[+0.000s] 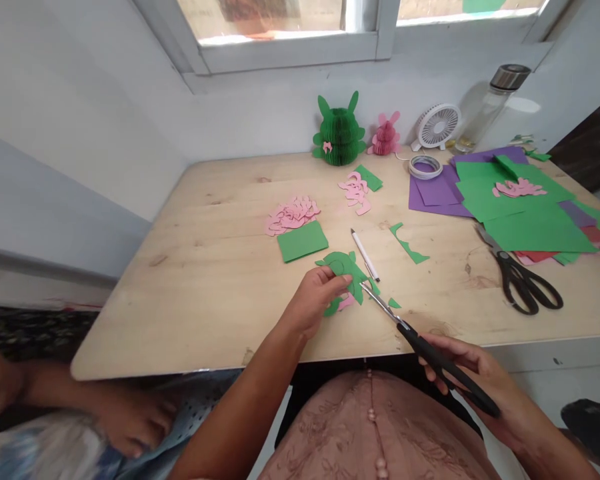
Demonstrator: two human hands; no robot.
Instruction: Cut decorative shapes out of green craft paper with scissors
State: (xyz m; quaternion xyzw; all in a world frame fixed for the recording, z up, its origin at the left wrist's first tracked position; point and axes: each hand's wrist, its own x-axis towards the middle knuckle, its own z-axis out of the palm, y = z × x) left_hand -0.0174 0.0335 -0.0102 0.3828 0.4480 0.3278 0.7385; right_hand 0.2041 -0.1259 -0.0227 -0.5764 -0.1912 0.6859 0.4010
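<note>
My left hand (317,297) pinches a piece of green paper (354,285) with curved outlines on it, just above the table's front edge. In my right hand (467,373) is a pair of scissors (420,343) with black handles. Its blade tips meet the right side of the green paper. A small green scrap (394,303) lies beside the blades. Under the held paper some pink paper (347,302) shows. Behind it lie a white pen (365,255), a folded green card (303,241) and a pile of pink cut-outs (293,215).
At the back stand a green paper rabbit (339,137), a pink one (385,135), a white fan (437,127) and a bottle (490,110). A second pair of scissors (523,277) lies right, by green sheets (535,227). Another person's hand (135,420) is at lower left.
</note>
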